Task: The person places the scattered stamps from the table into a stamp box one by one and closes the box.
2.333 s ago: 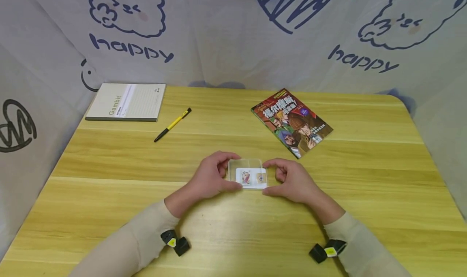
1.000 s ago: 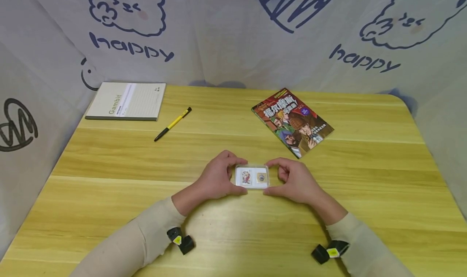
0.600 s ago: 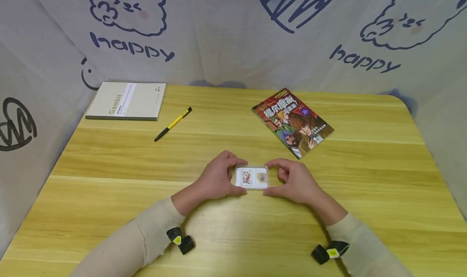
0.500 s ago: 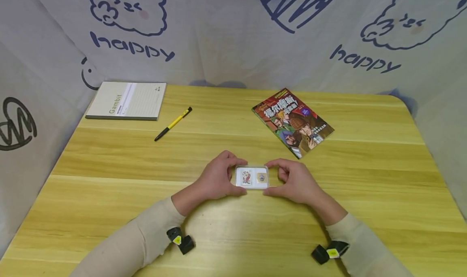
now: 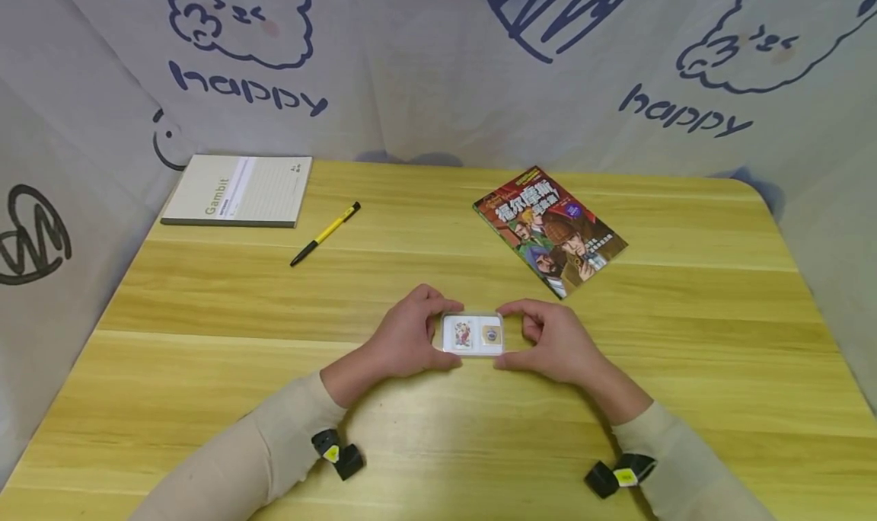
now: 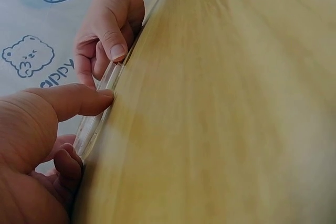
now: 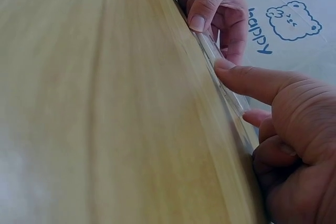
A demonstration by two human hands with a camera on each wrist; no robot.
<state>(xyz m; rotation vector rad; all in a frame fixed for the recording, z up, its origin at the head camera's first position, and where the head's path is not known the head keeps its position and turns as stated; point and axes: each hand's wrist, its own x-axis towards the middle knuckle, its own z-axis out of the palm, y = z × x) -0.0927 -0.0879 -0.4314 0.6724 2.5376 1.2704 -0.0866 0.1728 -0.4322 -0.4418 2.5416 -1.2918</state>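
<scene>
A small flat clear plastic case (image 5: 476, 335) lies on the table between both hands in the head view. Inside it a white insert shows a colourful picture (image 5: 462, 334) on the left and a gold-toned square piece (image 5: 491, 335) on the right. My left hand (image 5: 406, 337) pinches the case's left end, thumb on the near edge and index finger on the far edge. The right hand (image 5: 553, 341) holds the other end the same way. Seen edge-on in the left wrist view, the case (image 6: 97, 121) sits low against the tabletop.
At the back left lies a notebook (image 5: 236, 191), with a yellow and black pen (image 5: 325, 234) to its right. A comic-style book (image 5: 550, 231) lies beyond the right hand. White cloth with drawings (image 5: 425, 71) hangs behind the wooden table (image 5: 438, 445).
The clear lid, earlier offset toward the far left over the white insert, has come into line with the case. Since about a second ago the hands have hardly moved.
</scene>
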